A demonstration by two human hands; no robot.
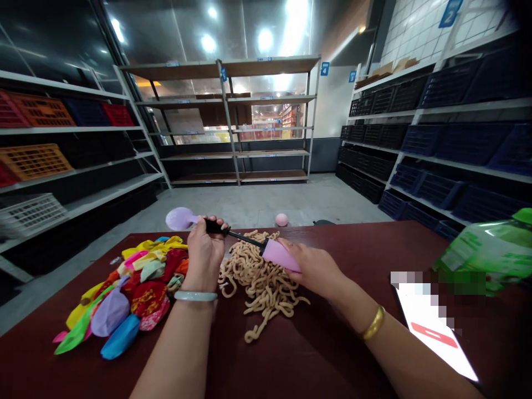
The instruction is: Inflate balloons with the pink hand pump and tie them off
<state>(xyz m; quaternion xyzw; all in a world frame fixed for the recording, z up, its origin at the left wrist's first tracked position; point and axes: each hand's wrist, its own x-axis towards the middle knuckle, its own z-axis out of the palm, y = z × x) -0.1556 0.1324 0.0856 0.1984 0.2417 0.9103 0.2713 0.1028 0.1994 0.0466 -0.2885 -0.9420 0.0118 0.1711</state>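
My left hand point(208, 244) is closed around the black end of a hand balloon pump, at the neck of a small, partly filled lilac balloon point(179, 219). A thin black rod runs from there to the pump's pink barrel point(279, 255), which my right hand point(311, 266) grips. Below the rod lies a heap of curled beige strands point(266, 282) on the dark red table point(324, 343). Left of my left forearm is a pile of flat balloons point(145, 282) in many colours. Some fingers of my right hand are hidden behind the barrel.
On the right lie a phone point(436, 327) with a lit screen and a green-capped bottle point(490, 249). Beyond the table's far edge shows a pink ball point(281, 220). Racks with crates point(37, 160) line the sides, and a shelf unit point(233, 127) stands at the back.
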